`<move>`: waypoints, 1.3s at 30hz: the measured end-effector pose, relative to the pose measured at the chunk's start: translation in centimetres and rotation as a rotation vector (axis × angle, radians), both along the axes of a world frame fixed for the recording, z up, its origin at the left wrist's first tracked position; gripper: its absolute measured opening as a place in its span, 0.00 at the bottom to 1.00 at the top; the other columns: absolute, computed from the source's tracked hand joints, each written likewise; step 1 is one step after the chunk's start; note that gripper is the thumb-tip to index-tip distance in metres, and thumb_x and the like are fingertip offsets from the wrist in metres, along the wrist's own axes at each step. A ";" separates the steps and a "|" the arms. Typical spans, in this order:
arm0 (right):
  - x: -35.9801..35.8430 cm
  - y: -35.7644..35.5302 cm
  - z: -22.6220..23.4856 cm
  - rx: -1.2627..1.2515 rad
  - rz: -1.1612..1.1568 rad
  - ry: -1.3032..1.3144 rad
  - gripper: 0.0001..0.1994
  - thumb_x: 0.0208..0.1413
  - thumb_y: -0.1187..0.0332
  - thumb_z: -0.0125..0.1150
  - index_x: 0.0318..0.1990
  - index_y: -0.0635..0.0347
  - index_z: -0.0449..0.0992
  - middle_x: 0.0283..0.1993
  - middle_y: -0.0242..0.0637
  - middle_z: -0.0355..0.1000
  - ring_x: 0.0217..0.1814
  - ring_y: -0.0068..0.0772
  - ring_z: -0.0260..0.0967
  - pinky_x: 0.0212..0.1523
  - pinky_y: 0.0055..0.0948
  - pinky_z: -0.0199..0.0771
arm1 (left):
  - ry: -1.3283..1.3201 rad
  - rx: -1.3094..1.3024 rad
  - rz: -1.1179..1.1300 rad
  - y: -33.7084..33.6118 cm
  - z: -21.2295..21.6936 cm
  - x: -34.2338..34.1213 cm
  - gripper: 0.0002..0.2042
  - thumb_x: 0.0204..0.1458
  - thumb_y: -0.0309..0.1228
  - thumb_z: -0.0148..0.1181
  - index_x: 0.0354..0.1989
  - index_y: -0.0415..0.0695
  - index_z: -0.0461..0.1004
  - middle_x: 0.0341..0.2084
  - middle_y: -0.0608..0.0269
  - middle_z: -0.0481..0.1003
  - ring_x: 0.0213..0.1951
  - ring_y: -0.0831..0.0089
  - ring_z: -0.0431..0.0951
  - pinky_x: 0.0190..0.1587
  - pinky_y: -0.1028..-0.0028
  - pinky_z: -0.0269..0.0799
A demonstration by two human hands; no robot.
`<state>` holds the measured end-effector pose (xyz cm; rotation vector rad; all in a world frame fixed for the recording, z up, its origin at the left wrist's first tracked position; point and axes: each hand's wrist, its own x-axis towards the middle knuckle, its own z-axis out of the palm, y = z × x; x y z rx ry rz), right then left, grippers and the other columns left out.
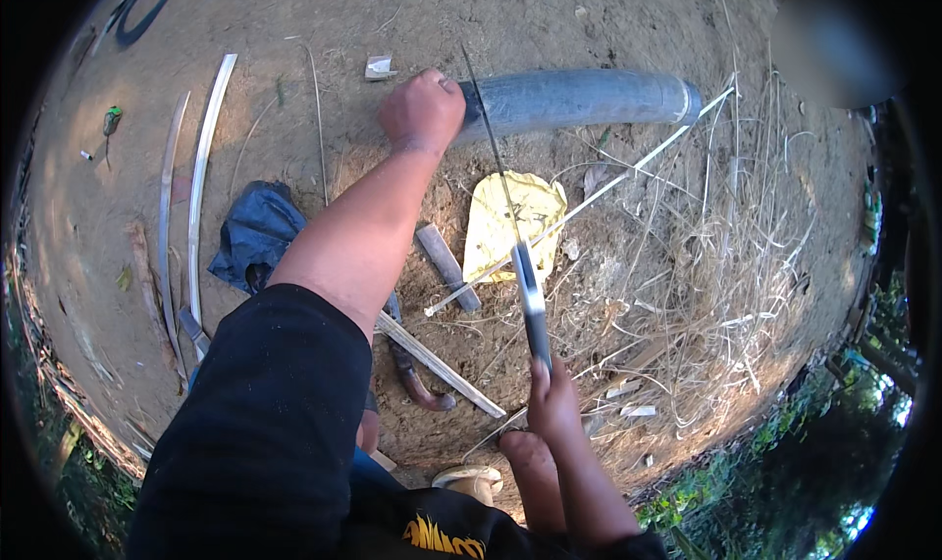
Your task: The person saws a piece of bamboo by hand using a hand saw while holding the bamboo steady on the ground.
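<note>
My left hand (pixel 422 111) is closed in a fist around the near-left end of a thick grey-blue pipe (pixel 589 99), which lies across the ground in the upper middle. My right hand (pixel 553 398), low and right of centre, grips the dark handle end of a handsaw (pixel 531 290). The saw's narrow blade slants up and away, crossing the pipe just right of my left fist. How deep the blade sits in the pipe cannot be made out. Beneath the saw lies a crumpled yellow sheet (pixel 491 216), with a short flat wood piece (pixel 446 266) beside it.
Dark blue cloth (pixel 253 228) lies left of my left forearm. Long pale strips (pixel 206 167) and a green-handled tool (pixel 113 118) are farther left. A curved wooden handle (pixel 417 385) rests near my feet. Thin shavings (pixel 706 285) litter the right side. A black loop (pixel 147 20) lies far left.
</note>
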<state>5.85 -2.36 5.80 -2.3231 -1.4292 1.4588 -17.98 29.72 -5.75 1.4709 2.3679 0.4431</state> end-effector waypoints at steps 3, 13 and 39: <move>-1.6 1.6 0.2 -0.028 -0.021 -0.022 0.26 0.71 0.48 0.46 0.45 0.68 0.73 0.32 0.61 0.76 0.38 0.65 0.77 0.41 0.56 0.73 | 0.047 0.128 -0.003 -1.3 -1.3 0.4 0.12 0.52 0.38 0.55 0.31 0.48 0.84 0.30 0.48 0.83 0.34 0.46 0.84 0.38 0.52 0.79; 2.3 -2.3 1.8 -0.010 0.027 -0.035 0.27 0.71 0.49 0.45 0.59 0.66 0.72 0.38 0.63 0.77 0.45 0.67 0.78 0.48 0.55 0.75 | 0.043 0.104 -0.012 -1.5 -1.6 1.1 0.12 0.52 0.39 0.55 0.32 0.53 0.84 0.30 0.50 0.82 0.33 0.46 0.83 0.37 0.52 0.78; -2.7 12.2 -0.3 -0.139 -0.037 -0.012 0.28 0.71 0.45 0.45 0.44 0.69 0.74 0.34 0.65 0.76 0.41 0.70 0.75 0.43 0.55 0.74 | 0.022 0.135 -0.025 -0.1 -1.1 2.6 0.12 0.52 0.40 0.54 0.31 0.53 0.84 0.29 0.50 0.82 0.33 0.44 0.83 0.37 0.50 0.77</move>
